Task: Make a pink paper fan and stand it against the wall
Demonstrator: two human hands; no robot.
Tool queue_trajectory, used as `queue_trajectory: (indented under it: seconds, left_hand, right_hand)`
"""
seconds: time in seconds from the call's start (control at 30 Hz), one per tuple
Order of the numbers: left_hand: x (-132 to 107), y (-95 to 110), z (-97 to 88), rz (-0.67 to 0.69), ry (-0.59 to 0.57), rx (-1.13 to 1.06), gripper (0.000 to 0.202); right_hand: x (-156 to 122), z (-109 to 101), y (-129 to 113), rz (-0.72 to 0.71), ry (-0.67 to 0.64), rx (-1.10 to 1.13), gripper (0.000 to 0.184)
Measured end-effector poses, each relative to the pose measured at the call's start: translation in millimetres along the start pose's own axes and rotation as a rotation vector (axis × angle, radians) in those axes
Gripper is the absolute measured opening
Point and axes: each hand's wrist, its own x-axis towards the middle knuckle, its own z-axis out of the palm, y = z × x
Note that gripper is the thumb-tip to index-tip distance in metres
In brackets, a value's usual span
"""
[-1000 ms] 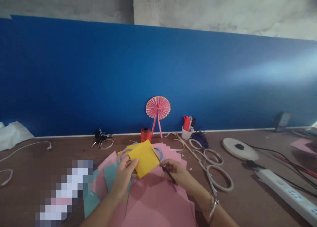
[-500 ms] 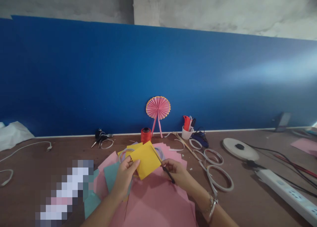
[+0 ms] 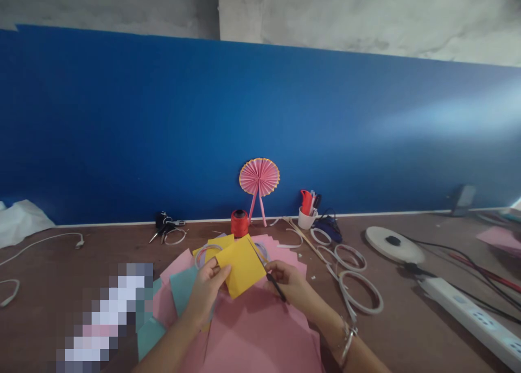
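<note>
My left hand [image 3: 205,291] pinches the lower left corner of a folded yellow paper square [image 3: 242,264] and holds it up over the table. My right hand [image 3: 291,283] grips small black-handled scissors [image 3: 271,275], whose thin blades lie along the paper's right edge. Under both hands lies a pile of pink paper sheets [image 3: 260,335], with teal sheets [image 3: 181,291] at the left. More yellow paper [image 3: 214,242] and a white ring [image 3: 203,251] lie just behind.
Several white rings [image 3: 360,291] lie to the right, by a white power strip [image 3: 472,318] with cables. Against the blue wall stand a pink paper fan [image 3: 259,177], a red spool [image 3: 239,222], a white cup of pens [image 3: 307,215] and keys [image 3: 165,226].
The yellow paper has shifted slightly right and down toward the scissors, and both hands have drifted a little with it. Nothing else moved.
</note>
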Motion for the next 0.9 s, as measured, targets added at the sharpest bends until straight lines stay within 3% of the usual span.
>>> queue_trajectory:
  seconds: [0.63, 0.9]
  left_hand:
    - [-6.4, 4.3, 6.3, -0.043, -0.011, 0.017, 0.054]
    - [-6.4, 5.1, 6.2, -0.065, -0.021, 0.009, 0.054]
  right_hand:
    - [-1.4, 4.7, -4.9, 0.010, 0.019, 0.023, 0.031]
    - [-3.4, 9.5, -11.9, 0.055, 0.124, 0.038, 0.058]
